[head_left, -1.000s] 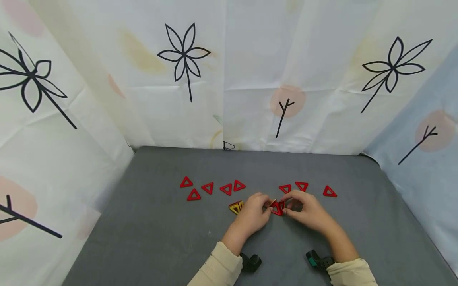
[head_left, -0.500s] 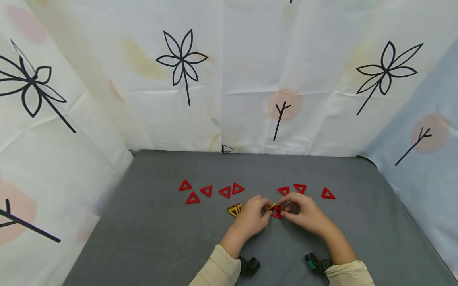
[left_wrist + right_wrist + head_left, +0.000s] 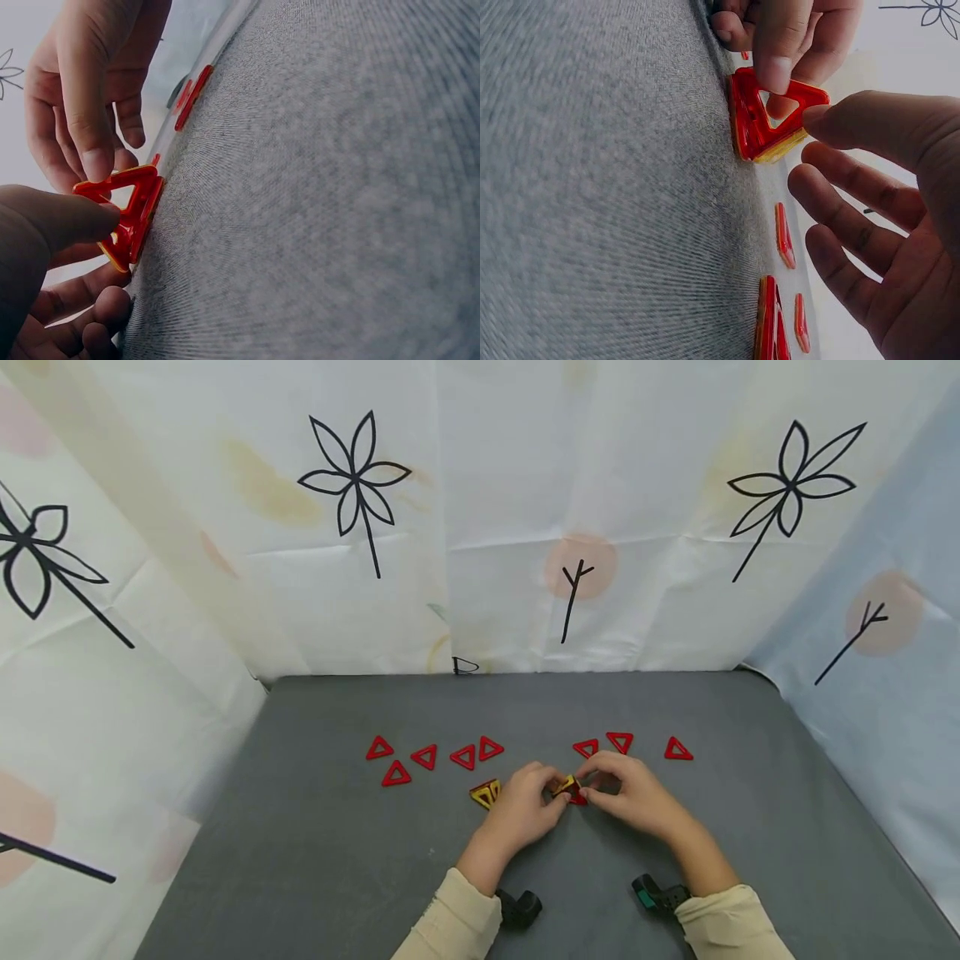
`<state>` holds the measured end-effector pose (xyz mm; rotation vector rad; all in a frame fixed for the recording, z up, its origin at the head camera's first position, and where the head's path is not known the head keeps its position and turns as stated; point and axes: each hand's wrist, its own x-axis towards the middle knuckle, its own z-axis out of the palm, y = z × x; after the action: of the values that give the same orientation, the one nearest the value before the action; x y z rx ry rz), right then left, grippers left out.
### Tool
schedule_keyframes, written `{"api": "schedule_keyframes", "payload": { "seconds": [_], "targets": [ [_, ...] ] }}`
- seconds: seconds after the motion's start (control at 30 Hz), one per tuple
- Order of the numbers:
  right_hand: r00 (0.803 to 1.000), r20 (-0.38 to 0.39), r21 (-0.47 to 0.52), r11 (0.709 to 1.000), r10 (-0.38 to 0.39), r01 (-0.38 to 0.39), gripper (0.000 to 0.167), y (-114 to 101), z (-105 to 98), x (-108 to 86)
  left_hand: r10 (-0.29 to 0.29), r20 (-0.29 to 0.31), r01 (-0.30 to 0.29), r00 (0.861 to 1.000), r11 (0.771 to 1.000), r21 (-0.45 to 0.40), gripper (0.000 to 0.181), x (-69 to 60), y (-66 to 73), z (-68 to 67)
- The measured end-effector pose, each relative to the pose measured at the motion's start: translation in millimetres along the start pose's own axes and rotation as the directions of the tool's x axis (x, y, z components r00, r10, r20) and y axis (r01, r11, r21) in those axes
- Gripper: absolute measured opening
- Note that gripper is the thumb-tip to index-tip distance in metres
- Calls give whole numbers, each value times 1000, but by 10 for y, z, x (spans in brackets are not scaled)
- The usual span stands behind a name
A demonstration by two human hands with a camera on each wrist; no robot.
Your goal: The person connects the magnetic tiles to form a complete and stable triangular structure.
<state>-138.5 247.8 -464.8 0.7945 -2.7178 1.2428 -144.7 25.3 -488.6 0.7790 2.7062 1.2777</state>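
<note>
Near the middle of the table, both hands hold a small build of red and yellow triangular tiles (image 3: 577, 797) joined at an angle. My left hand (image 3: 521, 810) pinches one tile; in the left wrist view its thumb lies on the red triangle's face (image 3: 146, 221). From the other side my right hand (image 3: 637, 793) pinches the upper corner with thumb and forefinger, its other fingers spread in the right wrist view. There, the build's lower tile (image 3: 742, 112) touches the cloth. A yellow-and-red triangular piece (image 3: 482, 788) lies beside the left hand, partly hidden by it.
Several red triangular tiles (image 3: 397, 782) lie flat at the back left. Three more, including one at the far right (image 3: 679, 757), lie beyond the right hand. Grey cloth (image 3: 315, 860) covers the table. Printed white curtains (image 3: 495, 610) enclose its back and sides.
The hands have turned the build, so a yellow edge now shows on top where red faces showed before. The head view has shifted slightly; the loose tiles stay in place.
</note>
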Motion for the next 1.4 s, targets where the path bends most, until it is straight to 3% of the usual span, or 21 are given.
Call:
{"api": "schedule_keyframes", "payload": {
  "seconds": [0.27, 0.47, 0.77, 0.93, 1.03, 1.23, 1.4],
  "targets": [
    [1000, 1, -14, 1000, 10, -10, 18, 6, -22, 13, 13, -3, -13, 1000, 1000, -6, 13, 16, 9, -18],
    [995, -1, -32, 995, 97, -96, 17, 25, -187, -75, -1, -17, 1, 1000, 1000, -4, 7, -16, 17, 11],
    [963, 41, -102, 960, 266, -260, 34, 92, -490, -213, -17, -31, 17, 999, 1000, -6, 9, -40, 18, 23],
    [928, 126, -95, 935, 352, -341, 44, 107, -597, -243, -32, -39, 32, 999, 999, -10, 10, -29, 22, -1],
    [911, 187, -91, 930, 367, -356, 47, 126, -631, -269, -43, -30, 42, 999, 999, -10, 17, -23, 26, -7],
    [896, 242, -85, 928, 372, -363, 46, 160, -656, -290, -19, 11, 19, 1000, 1000, -13, 49, -22, 43, -11],
    [896, 256, -90, 931, 364, -353, 42, 174, -640, -291, 17, 41, -16, 999, 1000, -20, 45, -28, 49, 0]
  ]
}}
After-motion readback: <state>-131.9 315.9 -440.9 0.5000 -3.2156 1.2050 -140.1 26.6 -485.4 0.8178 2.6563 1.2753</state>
